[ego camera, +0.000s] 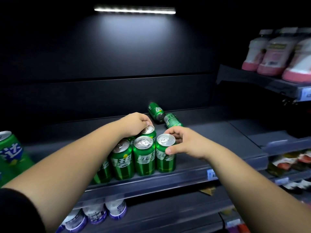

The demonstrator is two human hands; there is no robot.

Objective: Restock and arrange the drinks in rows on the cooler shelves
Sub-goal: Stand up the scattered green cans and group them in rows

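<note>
Several green soda cans stand upright near the front of a dark cooler shelf (pixel 210 148). My left hand (pixel 134 122) grips the top of a back-row can (pixel 149 131). My right hand (pixel 183 142) wraps around the rightmost front can (pixel 165 158), thumb on its front, fingers behind its rim. Between them stand a middle front can (pixel 143 158) and another (pixel 122 161) to its left. Two more green cans (pixel 156 111) (pixel 171 121) lie on their sides further back on the shelf.
A different green can (pixel 10 148) stands at the far left. White-and-pink bottles (pixel 276 52) fill an upper right shelf. White bottles with purple bases (pixel 99 211) sit on the shelf below. Packaged goods (pixel 289 163) lie lower right. A light strip (pixel 134 10) glows overhead.
</note>
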